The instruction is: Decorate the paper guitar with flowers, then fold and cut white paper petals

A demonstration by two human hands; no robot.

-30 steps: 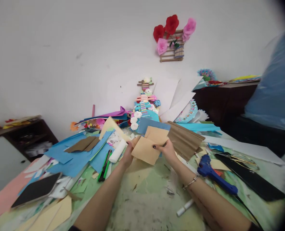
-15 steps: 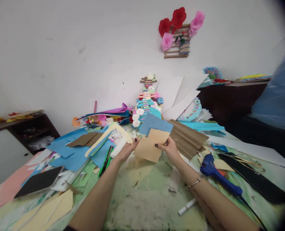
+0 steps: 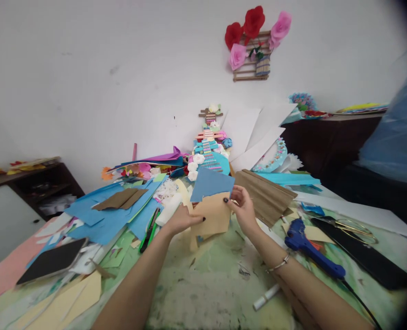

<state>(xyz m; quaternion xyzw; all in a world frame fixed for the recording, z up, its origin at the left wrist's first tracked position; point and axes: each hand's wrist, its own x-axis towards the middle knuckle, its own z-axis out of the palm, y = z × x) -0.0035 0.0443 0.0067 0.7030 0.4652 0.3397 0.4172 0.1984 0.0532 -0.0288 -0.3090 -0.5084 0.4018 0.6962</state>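
Between my hands is a piece of tan paper [image 3: 214, 219], held over the table with a blue sheet [image 3: 212, 183] rising behind its upper edge. My left hand [image 3: 183, 220] is closed on the tan paper's left side, thumb across the front and the other fingers mostly hidden. At the upper right edge, my right hand [image 3: 243, 207] pinches the papers, its thumb in front and its fingers curled behind. A green box cutter [image 3: 150, 230] and a white roll [image 3: 169, 210] lie just left of my left hand.
A blue glue gun [image 3: 311, 250] with a black cord lies right of my right forearm, near gold-handled scissors [image 3: 356, 231]. Brown corrugated card [image 3: 263, 195] is behind my right hand. A phone [image 3: 54, 260] lies at left among paper sheets. Paper-flower crafts [image 3: 208, 142] stand against the wall.
My left hand has moved lower, its thumb now across the front of the tan paper. The papers have shifted slightly left and turned. A cream strip beside the left hand has moved.
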